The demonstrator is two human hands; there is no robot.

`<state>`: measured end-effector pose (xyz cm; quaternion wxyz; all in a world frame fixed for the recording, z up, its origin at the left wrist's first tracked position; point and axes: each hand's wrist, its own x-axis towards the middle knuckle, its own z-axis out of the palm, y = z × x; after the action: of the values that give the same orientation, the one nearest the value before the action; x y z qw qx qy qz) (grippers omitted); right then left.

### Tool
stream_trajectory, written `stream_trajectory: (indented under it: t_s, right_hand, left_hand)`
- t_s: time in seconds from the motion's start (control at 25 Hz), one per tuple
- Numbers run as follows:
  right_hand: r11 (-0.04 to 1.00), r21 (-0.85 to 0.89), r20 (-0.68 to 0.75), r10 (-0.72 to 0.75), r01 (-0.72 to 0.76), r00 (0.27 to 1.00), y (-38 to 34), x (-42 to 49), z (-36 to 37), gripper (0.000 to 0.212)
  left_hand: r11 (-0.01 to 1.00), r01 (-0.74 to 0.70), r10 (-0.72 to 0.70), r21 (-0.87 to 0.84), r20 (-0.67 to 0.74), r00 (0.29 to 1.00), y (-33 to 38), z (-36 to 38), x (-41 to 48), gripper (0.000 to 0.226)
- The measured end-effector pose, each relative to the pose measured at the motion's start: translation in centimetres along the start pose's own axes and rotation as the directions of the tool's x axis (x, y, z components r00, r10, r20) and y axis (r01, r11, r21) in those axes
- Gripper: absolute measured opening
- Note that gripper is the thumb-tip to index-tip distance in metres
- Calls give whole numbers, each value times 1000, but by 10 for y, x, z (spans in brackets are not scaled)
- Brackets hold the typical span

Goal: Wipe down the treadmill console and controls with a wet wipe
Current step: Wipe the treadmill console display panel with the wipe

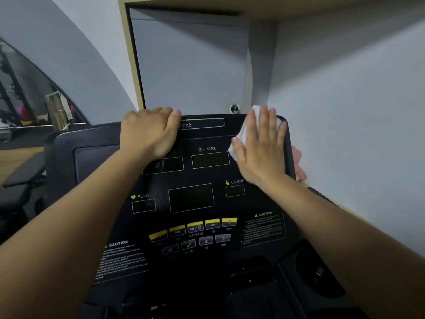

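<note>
Grips the top edge of the console (190,176) with the left hand (149,132), fingers curled over it — bracing. Presses the wipe (242,131) flat on the upper right corner with the right hand (259,146), fingers straight and spread. Looks mid-wipe, upper panel in hand; next calls for sweeping down toward the buttons (195,227) — steady, light pressure.

Both bare forearms reached forward and upward, drawing slightly together. The left hand (148,132) lay knuckles-up, its fingers curled over the top edge of the console (202,176). The right hand (259,146) lay flat and palm-down, fingers straight and a little spread, thumb out to the side, pressing on the wipe (240,132).
</note>
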<state>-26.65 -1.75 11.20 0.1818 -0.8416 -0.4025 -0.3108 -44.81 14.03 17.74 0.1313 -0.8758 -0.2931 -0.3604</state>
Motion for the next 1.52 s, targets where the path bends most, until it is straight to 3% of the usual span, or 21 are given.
stream_trajectory:
  t_s: [0.2, 0.36, 0.44, 0.56, 0.8, 1.04, 1.2, 1.36, 1.52]
  right_hand:
    - [992, 27, 15, -127, 126, 992, -49, -26, 4, 74]
    - [962, 12, 107, -272, 272, 956, -27, -86, 16, 78]
    - [982, 13, 98, -189, 188, 977, -8, -92, 20, 78]
    - [998, 31, 2, 47, -47, 999, 5, -50, 14, 77]
    - [917, 257, -52, 328, -305, 943, 22, 19, 0, 61]
    - [916, 202, -7, 356, -348, 934, 25, -71, 18, 72]
    - [899, 174, 164, 375, -401, 912, 24, -133, 29, 74]
    - [925, 116, 317, 310, -361, 897, 20, -190, 26, 73]
    - [896, 264, 331, 264, -358, 906, 36, -203, 17, 66]
  left_hand:
    - [1000, 8, -8, -11, -9, 1000, 4, -1, -1, 46]
    - [1000, -29, 29, -2, -50, 998, 3, -1, -3, 45]
    - [999, -45, 46, 9, -68, 997, 3, 0, -3, 47]
    - [999, -42, 42, 0, -82, 996, 3, 1, -3, 48]
    - [999, -41, 43, 22, -101, 994, 0, 3, -3, 51]
    - [999, -8, 10, 36, -55, 998, 8, -2, -5, 52]
    - [1000, 1, 0, 31, -54, 999, 12, -6, -6, 53]
    - [999, -14, 17, 34, -66, 998, 12, -9, -9, 52]
    - [1000, -8, 10, 26, -82, 997, 14, -11, -11, 51]
